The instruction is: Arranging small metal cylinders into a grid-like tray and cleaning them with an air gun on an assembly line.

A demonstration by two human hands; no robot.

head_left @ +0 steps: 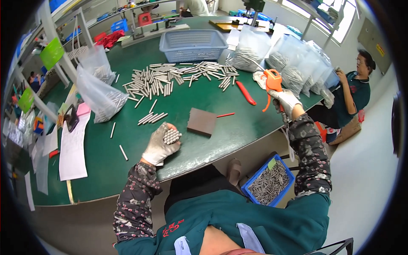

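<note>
We are seeing the left hand (159, 144), gloved, its fingers closing around a bundle of metal rods (172, 136) held ends-up just above the table (221, 140), apparently to keep them aligned; the right hand (285, 101) is gripping an orange air gun (272, 83); loose rods (178, 76) are lying beyond; a blue bin (269, 181) below is holding more; the grey basket (193, 44) appears empty.

Open green worktop (106, 165) lies near and left of the brown block (201, 121). Farther off, scattered metal rods (170, 78), a blue basket (193, 45) and plastic bags (100, 97) crowd the way.
</note>
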